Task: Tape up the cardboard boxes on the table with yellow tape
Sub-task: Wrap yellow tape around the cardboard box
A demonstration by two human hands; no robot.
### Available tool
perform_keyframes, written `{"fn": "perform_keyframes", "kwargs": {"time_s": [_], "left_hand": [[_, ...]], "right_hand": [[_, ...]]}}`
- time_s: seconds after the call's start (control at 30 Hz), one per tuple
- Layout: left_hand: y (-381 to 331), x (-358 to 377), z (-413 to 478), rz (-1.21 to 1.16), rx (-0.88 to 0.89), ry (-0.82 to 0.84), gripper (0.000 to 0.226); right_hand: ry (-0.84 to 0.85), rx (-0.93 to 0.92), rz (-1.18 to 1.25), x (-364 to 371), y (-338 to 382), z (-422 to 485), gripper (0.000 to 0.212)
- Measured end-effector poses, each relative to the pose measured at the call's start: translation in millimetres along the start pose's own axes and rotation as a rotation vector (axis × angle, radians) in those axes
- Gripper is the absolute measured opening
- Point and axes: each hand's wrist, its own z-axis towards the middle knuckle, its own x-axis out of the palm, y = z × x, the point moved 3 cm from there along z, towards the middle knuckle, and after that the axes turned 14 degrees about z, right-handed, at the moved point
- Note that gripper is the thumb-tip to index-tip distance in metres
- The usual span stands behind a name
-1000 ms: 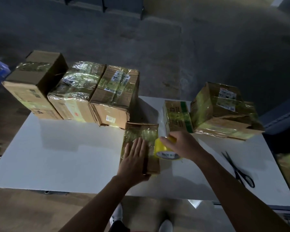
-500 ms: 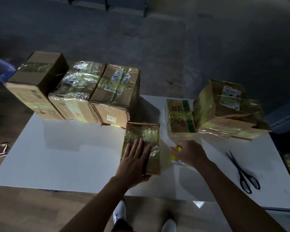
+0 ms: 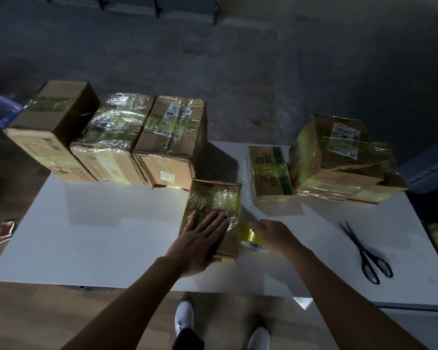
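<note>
A small flat cardboard box [image 3: 214, 198] with shiny yellow tape across its top lies near the middle of the white table [image 3: 99, 236]. My left hand [image 3: 202, 241] presses flat on its near half, fingers spread. My right hand [image 3: 273, 233] grips the yellow tape roll [image 3: 250, 237] right beside the box's right side, low on the table, with a stretch of tape running from the roll to the box's right edge.
Three larger taped boxes [image 3: 114, 137] stand in a row at the table's back left. A small box [image 3: 268, 173] and a bigger taped one [image 3: 339, 157] sit at the back right. Black scissors [image 3: 364, 253] lie at the right. My shoes show below the front edge.
My right hand has brought the tape roll down from the box's far right corner to the table beside its near right side. My left hand stays flat on the box.
</note>
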Motion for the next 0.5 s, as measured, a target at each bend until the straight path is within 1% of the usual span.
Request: {"fn": "perform_keyframes", "kwargs": {"time_s": [0.07, 0.13, 0.2, 0.37, 0.5], "left_hand": [[3, -3, 1, -0.003, 0.027, 0.041, 0.094], [-1, -8, 3, 0.017, 0.027, 0.068, 0.098], [-11, -19, 6, 0.004, -0.006, 0.052, 0.097], [-62, -57, 35, -0.223, -0.049, -0.130, 0.063], [-111, -76, 76, -0.422, -0.071, -0.154, 0.056]], "right_hand": [[-0.019, -0.009, 0.016, -5, -4, -5, 0.041], [-0.075, -0.035, -0.014, -11, -8, -10, 0.044], [-0.119, -0.067, 0.004, -18, -10, -14, 0.041], [-0.138, -0.121, 0.047, -36, -18, -32, 0.040], [-0.202, -0.143, 0.063, -62, -40, -53, 0.033]]}}
